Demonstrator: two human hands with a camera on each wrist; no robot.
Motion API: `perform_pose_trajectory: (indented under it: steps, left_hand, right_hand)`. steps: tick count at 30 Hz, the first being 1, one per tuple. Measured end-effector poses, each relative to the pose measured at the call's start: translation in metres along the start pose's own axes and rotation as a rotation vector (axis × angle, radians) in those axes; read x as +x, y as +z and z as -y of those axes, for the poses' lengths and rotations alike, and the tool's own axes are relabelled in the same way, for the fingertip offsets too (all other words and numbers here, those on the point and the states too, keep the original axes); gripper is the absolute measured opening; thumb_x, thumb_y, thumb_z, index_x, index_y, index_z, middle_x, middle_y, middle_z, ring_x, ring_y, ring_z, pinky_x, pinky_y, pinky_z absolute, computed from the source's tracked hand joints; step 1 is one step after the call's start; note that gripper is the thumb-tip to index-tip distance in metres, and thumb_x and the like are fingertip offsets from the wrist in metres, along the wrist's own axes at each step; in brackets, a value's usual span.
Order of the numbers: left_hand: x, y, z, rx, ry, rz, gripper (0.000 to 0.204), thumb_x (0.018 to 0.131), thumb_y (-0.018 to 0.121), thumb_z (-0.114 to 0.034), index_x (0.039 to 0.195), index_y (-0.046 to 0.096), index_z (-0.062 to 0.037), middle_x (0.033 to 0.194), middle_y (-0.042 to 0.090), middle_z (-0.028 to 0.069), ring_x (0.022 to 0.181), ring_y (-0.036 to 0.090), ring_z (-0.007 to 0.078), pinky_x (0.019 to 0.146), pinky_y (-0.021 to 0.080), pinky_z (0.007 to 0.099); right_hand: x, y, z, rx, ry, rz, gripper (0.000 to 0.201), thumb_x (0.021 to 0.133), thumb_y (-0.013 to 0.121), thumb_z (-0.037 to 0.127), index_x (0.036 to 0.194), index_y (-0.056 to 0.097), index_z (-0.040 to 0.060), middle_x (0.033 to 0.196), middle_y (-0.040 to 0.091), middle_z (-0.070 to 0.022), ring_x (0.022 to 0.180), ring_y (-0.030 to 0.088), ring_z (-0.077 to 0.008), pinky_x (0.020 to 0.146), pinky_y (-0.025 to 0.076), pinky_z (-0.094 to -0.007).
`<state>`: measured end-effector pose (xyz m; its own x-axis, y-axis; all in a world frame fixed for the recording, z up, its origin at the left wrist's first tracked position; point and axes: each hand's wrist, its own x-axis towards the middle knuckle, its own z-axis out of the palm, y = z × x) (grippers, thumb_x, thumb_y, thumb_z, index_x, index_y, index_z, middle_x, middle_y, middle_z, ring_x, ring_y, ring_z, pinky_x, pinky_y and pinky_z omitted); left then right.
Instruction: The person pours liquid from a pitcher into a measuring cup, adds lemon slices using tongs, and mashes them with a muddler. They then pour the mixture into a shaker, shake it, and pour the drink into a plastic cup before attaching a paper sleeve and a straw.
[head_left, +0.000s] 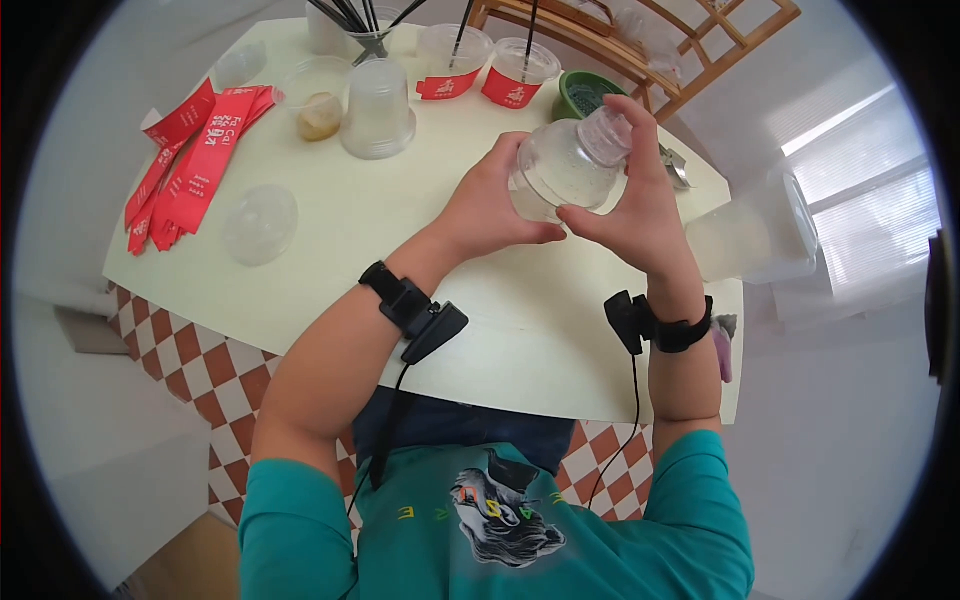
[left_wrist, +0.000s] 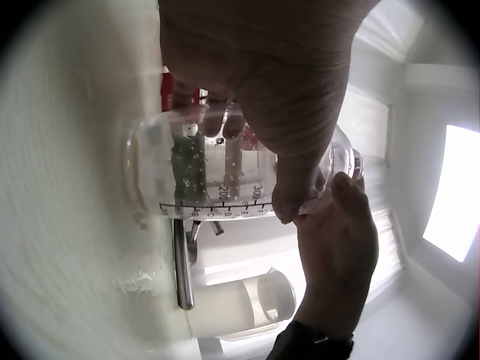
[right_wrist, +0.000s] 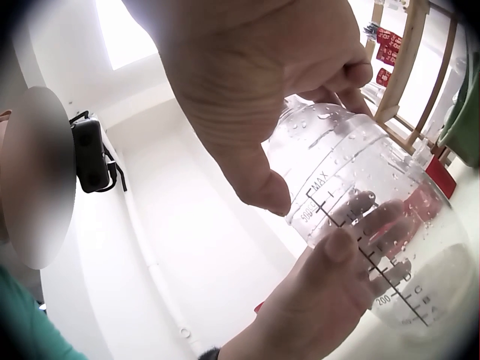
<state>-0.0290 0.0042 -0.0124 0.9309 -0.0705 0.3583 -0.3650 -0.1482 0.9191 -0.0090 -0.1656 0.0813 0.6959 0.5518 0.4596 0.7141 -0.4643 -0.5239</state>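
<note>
A clear plastic shaker [head_left: 562, 172] with a printed measuring scale is between both hands, over the right side of the table. My left hand [head_left: 490, 205] grips its body, thumb on the near side and fingers around the far side. My right hand [head_left: 640, 205] holds the narrower top [head_left: 604, 134], its fingers wrapped over it and its thumb near the shoulder. Droplets cling to the shaker wall [right_wrist: 319, 139] in the right wrist view. The left wrist view shows the shaker's base close by the pale tabletop [left_wrist: 82, 187].
Red paper cup sleeves [head_left: 205, 170] and a clear lid [head_left: 260, 225] lie at the left. Upturned cups [head_left: 378, 110], two red-sleeved cups [head_left: 520, 75] with straws and a green bowl [head_left: 585, 92] stand at the back. A large plastic pitcher [head_left: 750, 235] is at the right edge.
</note>
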Motion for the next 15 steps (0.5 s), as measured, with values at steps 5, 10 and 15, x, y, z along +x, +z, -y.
perform_pose_trajectory:
  steps: [5,10,15]
  left_hand:
    - [0.002,0.001,0.002,-0.061,0.011,-0.004,0.091,0.054,0.090,-0.023,0.128,0.040,-0.0049,0.122,0.057,0.0141,0.117,0.055,0.0266,0.098,0.045,0.0362]
    - [0.001,0.002,0.002,-0.048,0.004,0.005,0.091,0.054,0.090,-0.022,0.128,0.039,-0.0058,0.122,0.057,0.0136,0.115,0.056,0.0257,0.096,0.046,0.0362]
    - [0.002,0.003,-0.003,-0.028,-0.042,0.007,0.095,0.055,0.090,-0.014,0.133,0.036,-0.0062,0.129,0.052,0.0089,0.120,0.052,0.0205,0.101,0.044,0.0365]
  right_hand:
    - [0.006,-0.002,-0.008,0.047,-0.123,0.054,0.086,0.056,0.075,0.015,0.134,0.040,0.0110,0.122,0.056,-0.0150,0.115,0.055,-0.0327,0.099,0.044,-0.0377]
    - [0.006,-0.004,-0.013,0.112,-0.158,0.085,0.088,0.057,0.073,0.012,0.138,0.038,0.0106,0.128,0.054,-0.0135,0.119,0.053,-0.0318,0.100,0.043,-0.0381]
    - [0.001,0.006,-0.032,0.309,-0.152,0.101,0.110,0.056,0.085,0.021,0.147,0.024,0.0123,0.139,0.043,-0.0115,0.128,0.043,-0.0276,0.109,0.033,-0.0398]
